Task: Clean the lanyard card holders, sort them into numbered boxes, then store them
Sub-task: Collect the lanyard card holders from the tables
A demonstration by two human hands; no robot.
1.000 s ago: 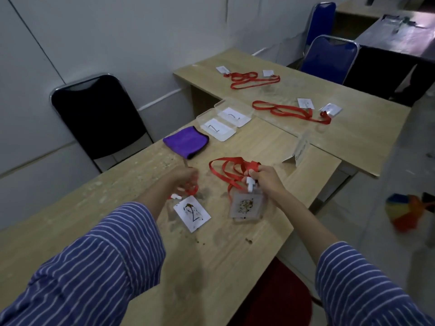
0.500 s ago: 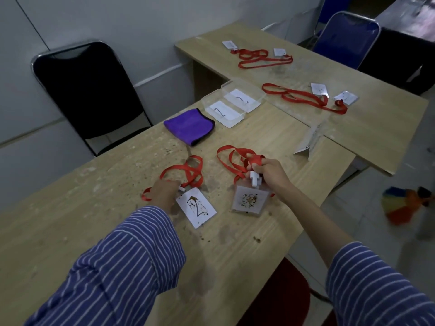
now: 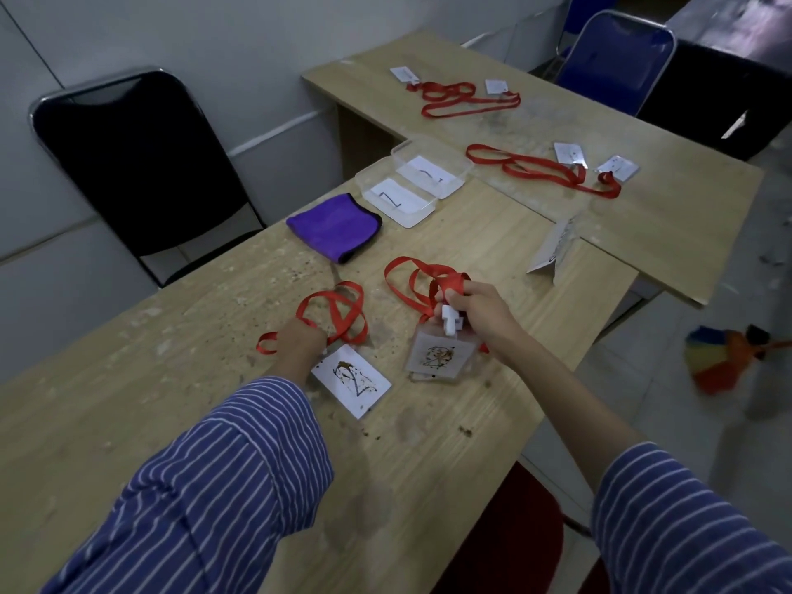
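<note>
Two stained card holders lie on the near wooden table [image 3: 128, 422]. My left hand [image 3: 298, 342] holds the red lanyard [image 3: 338, 312] of the left card holder [image 3: 352, 379], which is marked 2. My right hand [image 3: 482, 317] pinches the white clip and red strap [image 3: 422, 280] of the right card holder [image 3: 439, 355], whose lower edge rests on the table. A folded purple cloth [image 3: 332, 225] lies beyond them. Two clear numbered boxes, box 7 [image 3: 396, 197] and box 2 [image 3: 433, 169], stand at the far edge.
Several more red lanyards with card holders [image 3: 544, 169] lie on the far table [image 3: 685, 216]. A folded paper sign [image 3: 553, 250] stands at the right edge. A black chair [image 3: 137, 165] is at the left, a blue chair [image 3: 613, 62] behind. Crumbs dot the tabletop.
My left hand drew back toward me along the left lanyard, uncovering its loops. My right hand kept its hold on the clip. The view shifted downward.
</note>
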